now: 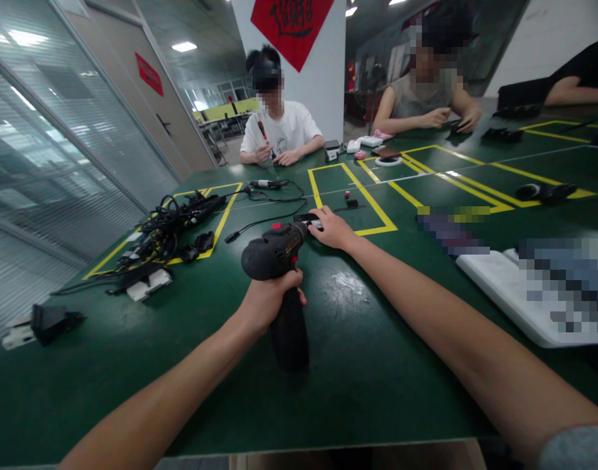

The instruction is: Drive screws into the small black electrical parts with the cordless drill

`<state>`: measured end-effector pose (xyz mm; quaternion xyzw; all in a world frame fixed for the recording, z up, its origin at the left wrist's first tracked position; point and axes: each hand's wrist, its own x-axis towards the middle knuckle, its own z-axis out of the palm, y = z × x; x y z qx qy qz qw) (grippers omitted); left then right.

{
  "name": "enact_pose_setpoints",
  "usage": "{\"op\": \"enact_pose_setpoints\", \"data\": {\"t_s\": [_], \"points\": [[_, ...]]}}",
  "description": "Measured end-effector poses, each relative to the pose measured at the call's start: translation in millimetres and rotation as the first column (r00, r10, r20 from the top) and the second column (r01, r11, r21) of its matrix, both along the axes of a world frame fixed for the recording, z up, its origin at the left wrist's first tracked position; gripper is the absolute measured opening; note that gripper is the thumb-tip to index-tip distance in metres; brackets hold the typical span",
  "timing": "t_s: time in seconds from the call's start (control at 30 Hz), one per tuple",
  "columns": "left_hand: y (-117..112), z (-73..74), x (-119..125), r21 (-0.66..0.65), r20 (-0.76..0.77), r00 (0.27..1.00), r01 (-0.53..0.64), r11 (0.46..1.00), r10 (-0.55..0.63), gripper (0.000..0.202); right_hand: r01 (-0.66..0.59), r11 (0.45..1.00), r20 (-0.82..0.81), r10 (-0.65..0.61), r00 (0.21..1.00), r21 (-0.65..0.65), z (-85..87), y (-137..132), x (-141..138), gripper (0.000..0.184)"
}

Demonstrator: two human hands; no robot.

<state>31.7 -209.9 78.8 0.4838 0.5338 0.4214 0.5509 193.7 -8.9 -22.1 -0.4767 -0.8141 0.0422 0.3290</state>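
My left hand (pixel 269 301) is wrapped round the grip of a black cordless drill (pixel 272 253) with red buttons. The drill's chuck points forward, away from me. Just beyond the chuck, my right hand (pixel 334 230) has its fingers closed on a small dark part with a pale side (pixel 316 224), low over the green table (pixel 358 365). The drill tip is right beside those fingers; whether it touches the part is hidden. A small black piece (pixel 352 203) lies a little past my right hand, inside a yellow-taped rectangle.
Tangled black cables (pixel 174 225) lie at left, near a black-and-white adapter-like piece (pixel 149 281) and another black piece (pixel 54 323). A white device (pixel 504 297) sits at right. Across the table, one person holds a screwdriver (pixel 262 130); another handles a dark object (pixel 454 126).
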Motion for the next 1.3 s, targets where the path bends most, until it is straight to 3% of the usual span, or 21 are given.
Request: {"op": "enact_pose_setpoints", "data": {"t_s": [1.0, 1.3], "points": [[-2, 0.1, 1, 0.005, -0.042, 0.999, -0.005, 1.000, 0.005, 0.016, -0.016, 1.000, -0.025, 0.017, 1.000, 0.011, -3.6, 4, 0, 0.049], [1, -6.6, -10, 0.017, 0.023, 0.999, 0.039, 0.999, -0.039, 0.020, -0.015, 1.000, -0.051, 0.015, 0.999, -0.003, -3.2, 4, 0, 0.047]]}}
